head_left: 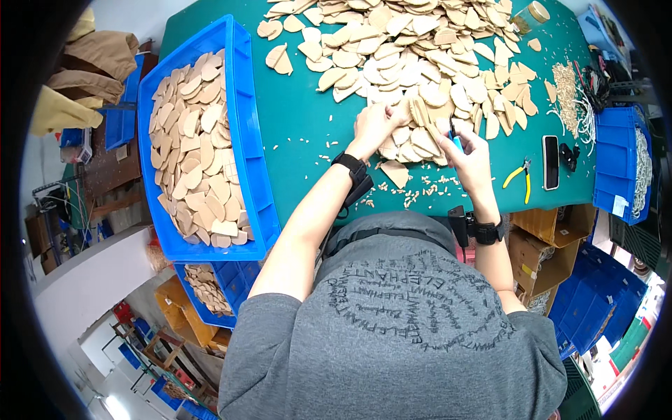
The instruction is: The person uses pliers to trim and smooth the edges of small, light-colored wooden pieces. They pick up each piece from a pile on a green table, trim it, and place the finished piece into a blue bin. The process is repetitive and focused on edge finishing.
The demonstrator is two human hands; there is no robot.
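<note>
My left hand (374, 130) is closed at the near edge of a heap of tan, flat half-round pieces (392, 66). Its fingertips pinch one tan half-round piece (420, 113), which stands on edge between my hands. In my right hand (470, 159), curled close to that piece, is a small tool with blue handles (458, 143); its dark tip (451, 127) points up toward the heap, and the fingers hide most of it. Below the hands lie a loose tan piece (395, 173) and many small tan offcuts (430, 190).
At the left, a blue crate (260, 168) holds many more tan pieces. To the right lie yellow-handled pliers (519, 179), a phone (551, 162) and a pile of shavings (565, 94). A jar (530, 17) stands at the far right, near another blue crate (610, 162) at the table's edge.
</note>
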